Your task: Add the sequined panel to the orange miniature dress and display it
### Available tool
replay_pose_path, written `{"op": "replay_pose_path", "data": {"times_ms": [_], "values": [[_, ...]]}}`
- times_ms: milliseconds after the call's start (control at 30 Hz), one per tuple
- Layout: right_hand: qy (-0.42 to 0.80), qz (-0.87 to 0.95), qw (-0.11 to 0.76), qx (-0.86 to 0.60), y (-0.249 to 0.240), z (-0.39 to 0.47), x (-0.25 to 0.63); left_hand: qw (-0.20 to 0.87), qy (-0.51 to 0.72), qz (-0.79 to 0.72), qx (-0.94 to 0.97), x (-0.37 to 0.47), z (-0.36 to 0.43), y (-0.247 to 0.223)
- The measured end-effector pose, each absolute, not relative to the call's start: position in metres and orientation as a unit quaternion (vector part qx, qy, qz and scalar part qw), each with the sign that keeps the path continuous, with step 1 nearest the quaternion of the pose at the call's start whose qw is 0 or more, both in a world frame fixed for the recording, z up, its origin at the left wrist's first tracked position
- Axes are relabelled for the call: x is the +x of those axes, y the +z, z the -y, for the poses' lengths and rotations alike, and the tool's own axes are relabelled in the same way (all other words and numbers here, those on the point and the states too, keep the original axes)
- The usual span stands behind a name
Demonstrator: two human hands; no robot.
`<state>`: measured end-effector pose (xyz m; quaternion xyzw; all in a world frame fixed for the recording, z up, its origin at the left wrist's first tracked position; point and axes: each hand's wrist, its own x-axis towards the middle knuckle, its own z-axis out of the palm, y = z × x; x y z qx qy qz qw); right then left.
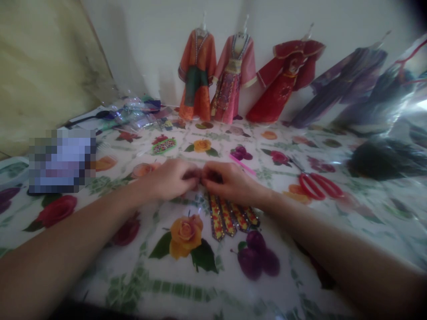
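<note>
Near the middle of the table, my left hand [175, 180] and my right hand [231, 180] meet with their fingertips pinched together. Anything between those fingertips is too small or hidden to make out. Partly under my right hand lies a set of several red-and-yellow patterned strips [230, 218] with pointed ends and dark, glittering edges. Their upper ends are covered by that hand. Just beyond the hands are a small green-rimmed tray [164, 146] of tiny multicoloured beads and a thin pink stick [243, 165].
Red-handled scissors [312, 186] lie to the right. Several small robes, including an orange one [197, 75] and a red one [276, 95], stand along the wall. Clear plastic packets [136, 113] lie at the back left, near a pixelated device [63, 162]. A floral cloth [133, 262] covers the table.
</note>
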<state>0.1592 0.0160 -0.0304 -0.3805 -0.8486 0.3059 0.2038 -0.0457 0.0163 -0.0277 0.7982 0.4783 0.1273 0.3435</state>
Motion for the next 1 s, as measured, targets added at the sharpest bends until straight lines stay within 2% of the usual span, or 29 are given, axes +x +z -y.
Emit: {"op": "replay_pose_path", "data": {"times_ms": [467,700,1000], "values": [[0.297,0.849,0.203,-0.386,-0.0302,-0.0154,0.1590,0.339,0.139,-0.470,0.803,-0.0441,-0.0145,-0.0245],[0.304,0.853,0.205,-0.371,-0.0324,-0.0173,0.1616,0.405,0.127,-0.482,0.767,-0.0445,-0.0150,-0.0234],[0.310,0.862,0.207,-0.344,-0.0330,-0.0214,0.1640,0.390,0.139,-0.485,0.770,-0.0459,-0.0184,-0.0275]]}}
